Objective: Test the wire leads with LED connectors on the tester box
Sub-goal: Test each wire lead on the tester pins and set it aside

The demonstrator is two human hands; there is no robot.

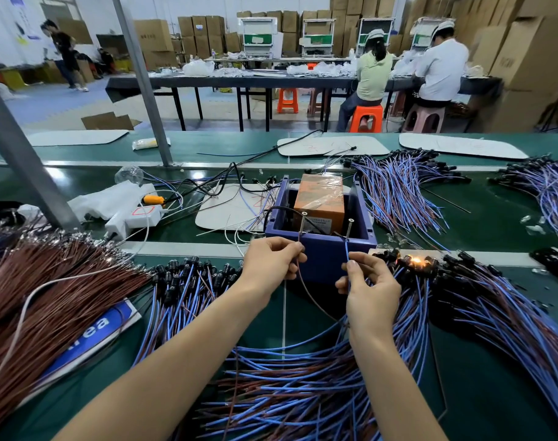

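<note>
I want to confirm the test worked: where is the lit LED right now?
In the head view, the lit LED glows among black connectors just right of the blue tester box, beyond the right hand.

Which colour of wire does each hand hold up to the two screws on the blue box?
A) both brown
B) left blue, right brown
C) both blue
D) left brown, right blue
D: the left hand pinches the brown wire under the left screw of the blue box, and the right hand pinches the blue wire under the right screw.
</note>
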